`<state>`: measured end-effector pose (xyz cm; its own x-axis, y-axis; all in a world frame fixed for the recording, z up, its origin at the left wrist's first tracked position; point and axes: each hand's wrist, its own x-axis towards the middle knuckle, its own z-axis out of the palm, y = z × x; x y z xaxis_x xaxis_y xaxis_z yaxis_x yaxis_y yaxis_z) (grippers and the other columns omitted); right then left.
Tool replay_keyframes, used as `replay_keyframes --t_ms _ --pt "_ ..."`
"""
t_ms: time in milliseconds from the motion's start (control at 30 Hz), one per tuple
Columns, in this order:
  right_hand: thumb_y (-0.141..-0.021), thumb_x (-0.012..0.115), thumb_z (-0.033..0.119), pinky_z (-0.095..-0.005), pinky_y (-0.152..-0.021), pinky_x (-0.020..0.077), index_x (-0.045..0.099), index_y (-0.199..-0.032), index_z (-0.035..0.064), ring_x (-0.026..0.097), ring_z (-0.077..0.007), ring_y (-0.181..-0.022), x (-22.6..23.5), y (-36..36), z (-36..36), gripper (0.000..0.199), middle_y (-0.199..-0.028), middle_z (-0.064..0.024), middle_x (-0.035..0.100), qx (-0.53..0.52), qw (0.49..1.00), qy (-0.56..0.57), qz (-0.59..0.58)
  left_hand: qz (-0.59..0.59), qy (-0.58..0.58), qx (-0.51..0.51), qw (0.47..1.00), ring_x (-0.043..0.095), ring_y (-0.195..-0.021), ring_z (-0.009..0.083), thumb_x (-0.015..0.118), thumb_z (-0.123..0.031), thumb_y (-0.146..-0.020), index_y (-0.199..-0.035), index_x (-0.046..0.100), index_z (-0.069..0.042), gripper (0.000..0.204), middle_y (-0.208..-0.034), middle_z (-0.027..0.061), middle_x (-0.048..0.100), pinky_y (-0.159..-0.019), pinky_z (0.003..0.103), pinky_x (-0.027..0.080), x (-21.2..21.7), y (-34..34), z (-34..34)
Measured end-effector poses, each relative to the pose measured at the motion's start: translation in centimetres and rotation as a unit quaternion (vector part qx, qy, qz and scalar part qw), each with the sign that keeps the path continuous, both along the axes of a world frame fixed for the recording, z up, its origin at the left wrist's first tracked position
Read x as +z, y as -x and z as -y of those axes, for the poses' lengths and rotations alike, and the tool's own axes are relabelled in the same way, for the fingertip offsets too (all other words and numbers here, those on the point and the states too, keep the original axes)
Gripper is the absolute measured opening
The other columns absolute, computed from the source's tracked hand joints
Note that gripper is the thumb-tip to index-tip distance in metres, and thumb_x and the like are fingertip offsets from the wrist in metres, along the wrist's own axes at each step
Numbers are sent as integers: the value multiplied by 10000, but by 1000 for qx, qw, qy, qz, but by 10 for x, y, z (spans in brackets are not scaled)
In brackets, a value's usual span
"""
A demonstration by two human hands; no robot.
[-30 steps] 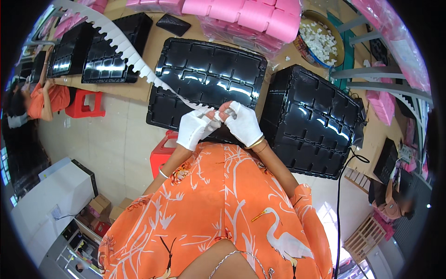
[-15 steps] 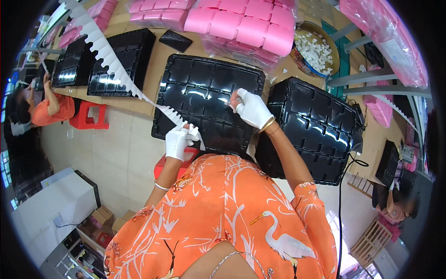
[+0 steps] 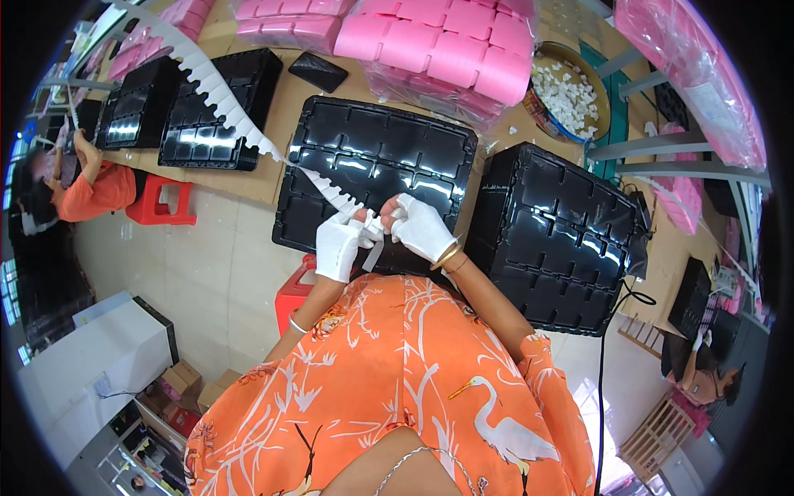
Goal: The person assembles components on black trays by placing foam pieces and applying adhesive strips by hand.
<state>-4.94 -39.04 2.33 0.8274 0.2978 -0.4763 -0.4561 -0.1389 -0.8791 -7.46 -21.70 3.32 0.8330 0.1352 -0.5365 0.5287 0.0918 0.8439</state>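
A long notched white strip (image 3: 240,120) comes down from the upper left into my left hand (image 3: 337,250), which wears a white glove and pinches it. Its loose tail hangs below those fingers. My right hand (image 3: 423,230), gloved in white with bare fingertips, meets the left fingertips at the strip. Its thumb and fingers are closed together; what lies between them is too small to make out. Both hands are over the near part of a black plastic tray stack (image 3: 372,140) with a glossy, grooved top.
Another black tray stack (image 3: 554,236) stands to the right, and more trays (image 3: 219,107) to the left. Pink bundles (image 3: 434,41) and a round tub (image 3: 608,99) of white scraps line the back. A red stool (image 3: 294,289) is by my left arm. A co-worker (image 3: 95,190) works far left.
My right hand has moved left and nearer from the tray top to the left fingertips. The left hand, with the strip, has shifted right and slightly up.
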Motion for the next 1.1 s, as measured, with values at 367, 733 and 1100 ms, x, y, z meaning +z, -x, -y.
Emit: replay_keyframes --t_ms 367,733,1100 --pt "-877 618 104 -413 -711 541 651 -955 21 670 -371 -780 22 9 -2 118 -828 -196 664 20 951 158 265 -94 -21 -44 994 658 -527 172 584 -174 -967 -931 694 49 251 -760 111 704 -439 238 483 2 -8 -1" --pt "-871 670 226 -497 -794 517 638 -894 51 664 -399 -899 -1 -104 83 179 -903 -208 690 106 872 414 240 -111 -313 42 942 579 -524 122 648 -206 -909 -1033 738 35 285 -633 78 661 -491 289 448 -33 49 -142" --pt "-860 680 199 -477 -783 543 639 -915 5 680 -393 -909 -49 -131 93 206 -933 -228 693 123 790 515 308 -82 -357 144 919 530 -583 148 658 -282 -936 -1001 728 25 321 -683 76 645 -561 326 444 -47 24 -231"
